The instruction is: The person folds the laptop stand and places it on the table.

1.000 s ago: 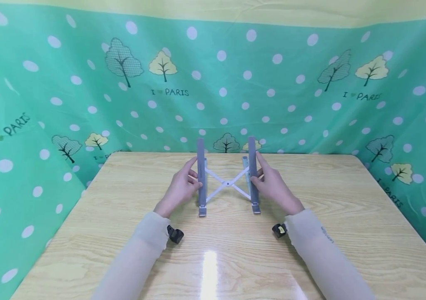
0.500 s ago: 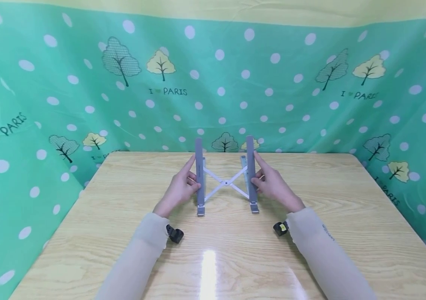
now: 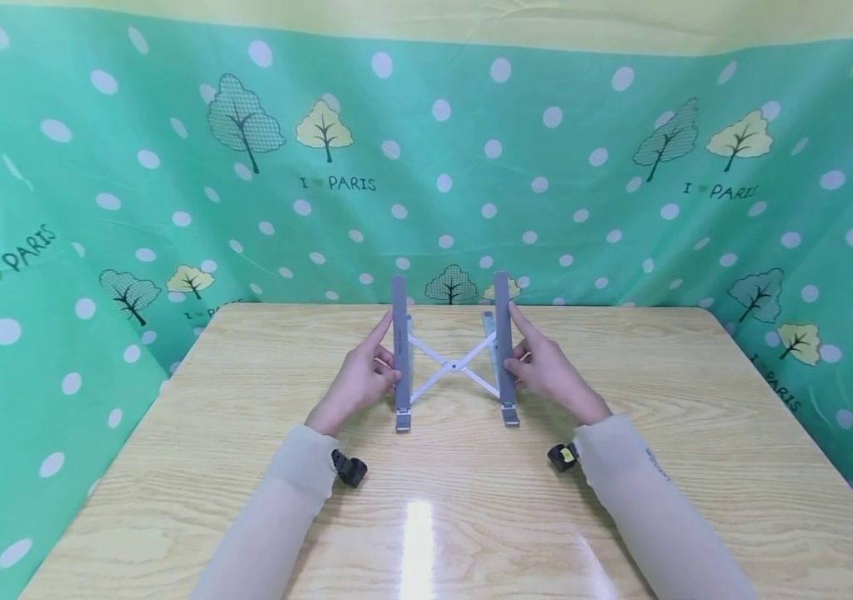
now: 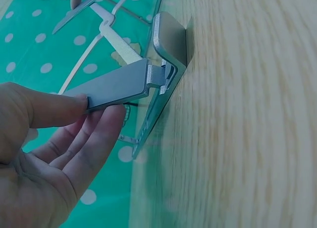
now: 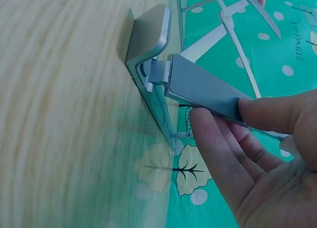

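Observation:
A grey folding laptop stand (image 3: 399, 350) stands unfolded toward the back of the table, its two long bars joined by a pale X-shaped brace (image 3: 454, 366). My left hand (image 3: 361, 372) pinches the left bar, thumb on top and fingertips beneath in the left wrist view, index finger reaching along the outer side. The right hand (image 3: 546, 367) grips the right bar (image 3: 504, 350) in the same way. In both wrist views the bars slope up from hinges at the near end, where lipped feet (image 4: 171, 37) sit at the wooden surface. The lower base rails (image 5: 158, 109) show beneath the bars.
The wood-grain table (image 3: 246, 367) extends around the stand on all sides, with a bright light reflection in front. A green dotted curtain (image 3: 426, 150) with printed trees hangs right behind the table and along both sides. Black wrist cameras (image 3: 351, 469) hang below the sleeves.
The hands keep their hold on both bars and the stand stays in place. The whole head view has shifted very slightly.

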`<action>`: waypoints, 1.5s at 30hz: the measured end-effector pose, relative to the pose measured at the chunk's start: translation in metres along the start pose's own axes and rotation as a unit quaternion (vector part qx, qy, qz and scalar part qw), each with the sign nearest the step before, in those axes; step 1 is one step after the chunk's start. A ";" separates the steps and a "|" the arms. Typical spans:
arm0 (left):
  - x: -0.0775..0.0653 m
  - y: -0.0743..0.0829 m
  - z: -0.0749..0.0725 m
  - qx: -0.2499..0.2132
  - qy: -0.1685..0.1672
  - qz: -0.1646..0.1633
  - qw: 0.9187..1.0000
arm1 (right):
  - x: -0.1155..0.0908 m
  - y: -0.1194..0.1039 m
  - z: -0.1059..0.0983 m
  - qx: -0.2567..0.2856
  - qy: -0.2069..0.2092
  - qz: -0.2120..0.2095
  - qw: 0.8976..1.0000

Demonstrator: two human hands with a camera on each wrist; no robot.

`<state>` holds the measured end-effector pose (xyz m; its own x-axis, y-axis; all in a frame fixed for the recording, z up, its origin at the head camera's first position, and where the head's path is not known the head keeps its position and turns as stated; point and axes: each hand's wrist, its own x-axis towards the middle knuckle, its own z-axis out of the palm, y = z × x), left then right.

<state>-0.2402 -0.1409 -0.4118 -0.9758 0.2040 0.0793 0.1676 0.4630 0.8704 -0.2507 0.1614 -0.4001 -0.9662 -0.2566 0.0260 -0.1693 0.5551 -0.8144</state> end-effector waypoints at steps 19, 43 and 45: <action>-0.003 0.000 0.002 0.025 0.009 -0.021 0.999 | 0.000 0.002 0.001 -0.011 0.003 -0.004 1.000; -0.004 0.003 0.002 0.025 0.013 -0.022 0.999 | -0.002 -0.002 0.001 -0.025 0.016 -0.002 1.000; -0.004 0.004 0.003 0.024 0.011 -0.023 0.999 | -0.002 -0.002 0.001 -0.024 0.016 -0.005 1.000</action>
<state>-0.2356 -0.1377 -0.4102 -0.9854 0.1622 0.0517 0.1290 0.5131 0.8486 -0.2480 0.1600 -0.3991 -0.9701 -0.2370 0.0524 -0.1865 0.5896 -0.7858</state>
